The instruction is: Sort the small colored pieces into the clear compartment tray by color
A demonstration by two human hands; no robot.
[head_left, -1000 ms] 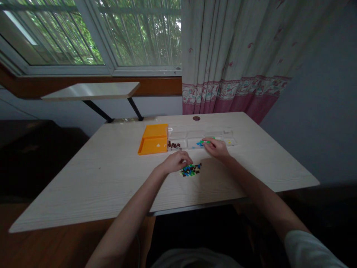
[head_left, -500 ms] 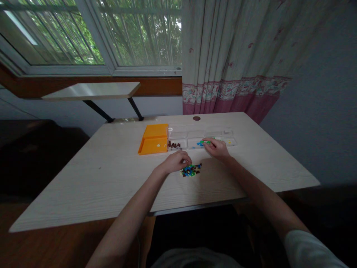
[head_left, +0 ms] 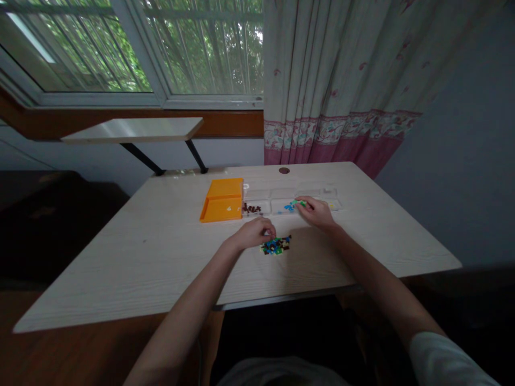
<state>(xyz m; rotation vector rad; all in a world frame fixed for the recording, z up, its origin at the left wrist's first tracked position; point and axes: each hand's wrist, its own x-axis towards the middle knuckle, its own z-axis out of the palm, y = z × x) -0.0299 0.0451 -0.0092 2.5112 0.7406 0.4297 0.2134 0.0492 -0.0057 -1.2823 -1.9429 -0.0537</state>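
Observation:
My left hand (head_left: 256,231) rests at the upper left edge of a small mixed pile of toy bricks (head_left: 277,246) in blue, brown, green and yellow. Its fingers are curled together; anything between them is too small to tell. My right hand (head_left: 317,213) is over the clear compartment tray (head_left: 262,193), thumb and fingertips pinched beside green pieces (head_left: 301,202). What it pinches I cannot make out. Blue pieces (head_left: 289,207) lie in the tray just left of those fingertips. Brown pieces (head_left: 251,208) fill part of the tray's left front compartment.
An orange two-part case (head_left: 222,207) adjoins the tray's left end, with a few small pale pieces in it. The wooden table (head_left: 169,257) runs under everything. Behind stand a raised shelf (head_left: 140,130), a window and a curtain (head_left: 333,107). A round brown disc (head_left: 284,170) is at the table's back.
My right hand has shifted slightly to the right over the tray, uncovering a bit more of the blue pieces. My left hand has stayed almost still by the pile.

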